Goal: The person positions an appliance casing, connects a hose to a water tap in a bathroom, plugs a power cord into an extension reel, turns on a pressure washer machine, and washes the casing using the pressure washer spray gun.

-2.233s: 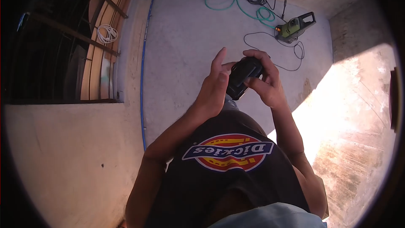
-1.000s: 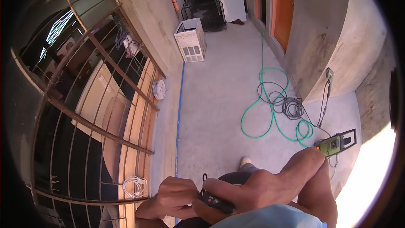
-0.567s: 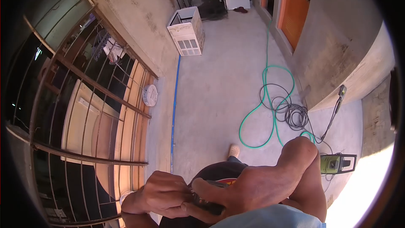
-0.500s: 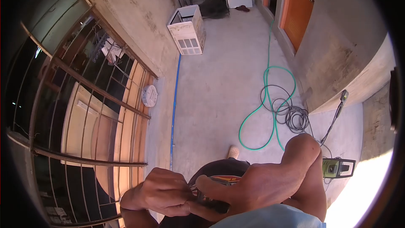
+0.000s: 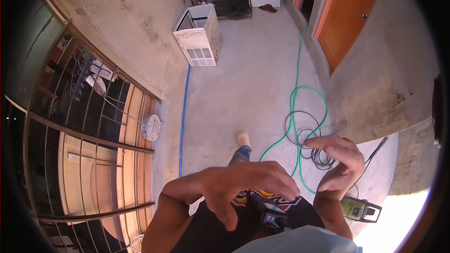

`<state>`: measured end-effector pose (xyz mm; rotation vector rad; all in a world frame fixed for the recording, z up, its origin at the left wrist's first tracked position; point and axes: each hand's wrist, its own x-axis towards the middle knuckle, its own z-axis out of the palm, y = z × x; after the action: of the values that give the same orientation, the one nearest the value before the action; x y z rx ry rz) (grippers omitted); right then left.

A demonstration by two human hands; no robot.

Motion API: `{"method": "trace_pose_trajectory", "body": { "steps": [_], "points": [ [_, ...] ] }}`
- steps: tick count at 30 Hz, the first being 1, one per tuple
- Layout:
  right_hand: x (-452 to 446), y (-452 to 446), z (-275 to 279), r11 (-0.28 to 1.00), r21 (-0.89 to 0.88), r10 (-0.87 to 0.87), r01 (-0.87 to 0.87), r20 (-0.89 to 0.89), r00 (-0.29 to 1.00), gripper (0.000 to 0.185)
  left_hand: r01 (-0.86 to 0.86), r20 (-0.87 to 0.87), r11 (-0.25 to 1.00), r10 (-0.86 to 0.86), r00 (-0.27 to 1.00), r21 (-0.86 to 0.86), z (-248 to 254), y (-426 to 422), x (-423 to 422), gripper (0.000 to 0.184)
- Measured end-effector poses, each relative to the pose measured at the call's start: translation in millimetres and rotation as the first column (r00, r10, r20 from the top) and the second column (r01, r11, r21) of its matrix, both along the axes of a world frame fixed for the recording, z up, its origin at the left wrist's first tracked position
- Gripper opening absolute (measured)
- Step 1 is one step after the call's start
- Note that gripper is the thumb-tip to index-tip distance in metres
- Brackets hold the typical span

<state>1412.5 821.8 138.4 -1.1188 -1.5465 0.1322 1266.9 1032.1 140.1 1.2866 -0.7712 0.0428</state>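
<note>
My left hand (image 5: pixel 243 185) is in front of my chest, its fingers apart and curved, with nothing in it. A small black device (image 5: pixel 275 219) hangs against my dark shirt just below it, touched by neither hand as far as I can see. Out to the right, my right hand (image 5: pixel 341 159) is raised with bent fingers spread from the thumb and holds nothing. Part of the shirt's red and yellow print (image 5: pixel 240 199) shows behind my left hand.
A green hose (image 5: pixel 298 112) and black cable coils (image 5: pixel 323 157) lie on the floor at right, near a green pressure washer (image 5: pixel 358 209). A white cabinet (image 5: pixel 199 42) stands ahead by the left wall. Window bars (image 5: pixel 89 140) line the left; an orange door (image 5: pixel 349 18) is at right.
Both hands have come off the black device and moved apart, the right one up and to the right. The device now hangs at my chest. My view has shifted, and my foot appears farther forward.
</note>
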Motion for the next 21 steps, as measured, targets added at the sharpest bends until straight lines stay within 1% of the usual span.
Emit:
{"method": "trace_pose_trajectory", "body": {
  "steps": [1,2,3,4,5,6,7,8,9,11,12,13,14,15,16,17,18,19,21],
  "points": [
    [26,10,-12,0.995,-0.091,-0.049,0.042,-0.070,0.996,0.059,0.080,0.013,0.997,-0.080,0.997,-0.019,-9,2,25,0.064],
    [50,22,-26,0.967,-0.222,-0.161,0.125,-0.154,0.975,0.057,0.224,0.096,0.974,-0.226,0.970,0.030,-14,9,45,0.061],
    [71,34,-43,0.914,-0.361,-0.282,0.187,-0.230,0.932,0.056,0.357,0.161,0.930,-0.366,0.917,0.084,-20,18,61,0.059],
    [89,46,-68,0.908,-0.380,-0.284,0.178,-0.244,0.927,0.056,0.356,0.148,0.932,-0.361,0.921,0.061,-21,31,80,0.059],
    [110,58,-95,0.816,-0.532,-0.422,0.226,-0.281,0.862,0.055,0.346,0.175,0.935,-0.354,0.919,0.072,-18,47,106,0.053],
    [134,76,-119,0.703,-0.662,-0.553,0.262,-0.276,0.787,0.053,0.331,0.218,0.939,-0.344,0.913,0.096,-13,64,134,0.047],
    [151,88,-144,0.615,-0.732,-0.614,0.292,-0.212,0.760,0.051,0.324,0.235,0.942,-0.335,0.912,0.085,-11,76,155,0.047],
    [164,96,-168,0.520,-0.791,-0.669,0.321,-0.143,0.730,0.050,0.364,0.229,0.925,-0.381,0.896,0.114,-11,85,176,0.042],
    [177,105,-182,0.407,-0.858,-0.727,0.314,-0.096,0.680,0.046,0.404,0.214,0.903,-0.427,0.879,0.144,-11,94,197,0.038],
    [210,118,-217,0.356,-0.862,-0.712,0.361,0.001,0.703,0.044,0.428,0.227,0.899,-0.438,0.870,0.092,-17,109,235,0.036],
    [224,124,-232,0.356,-0.868,-0.715,0.345,-0.015,0.699,0.044,0.459,0.238,0.887,-0.457,0.857,0.050,-19,116,250,0.034],
    [241,132,-242,0.361,-0.841,-0.723,0.403,0.020,0.690,0.044,0.465,0.225,0.884,-0.462,0.858,0.046,-17,127,268,0.034],
    [259,139,-248,0.366,-0.808,-0.731,0.462,0.058,0.680,0.045,0.468,0.246,0.883,-0.460,0.853,0.026,-14,143,286,0.035],
    [276,151,-247,0.367,-0.809,-0.731,0.459,0.054,0.680,0.045,0.469,0.272,0.883,-0.453,0.849,0.007,-12,157,306,0.036],
    [294,165,-245,0.345,-0.852,-0.744,0.393,0.007,0.668,0.044,0.467,0.269,0.884,-0.451,0.851,0.005,-11,170,325,0.036],
    [313,177,-245,0.324,-0.890,-0.756,0.322,-0.039,0.654,0.044,0.382,0.322,0.924,-0.373,0.870,0.039,-11,183,343,0.044],
    [337,187,-253,0.341,-0.878,-0.730,0.336,-0.022,0.683,0.044,0.285,0.374,0.956,-0.288,0.881,0.066,-12,193,361,0.052],
    [360,196,-261,0.344,-0.883,-0.717,0.321,-0.026,0.697,0.044,0.267,0.366,0.962,-0.269,0.891,0.059,-18,199,381,0.052],
    [415,221,-273,0.343,-0.866,-0.664,0.364,0.050,0.746,0.044,0.124,0.399,0.975,-0.189,0.897,0.182,-32,209,420,0.059]
  ]
}}
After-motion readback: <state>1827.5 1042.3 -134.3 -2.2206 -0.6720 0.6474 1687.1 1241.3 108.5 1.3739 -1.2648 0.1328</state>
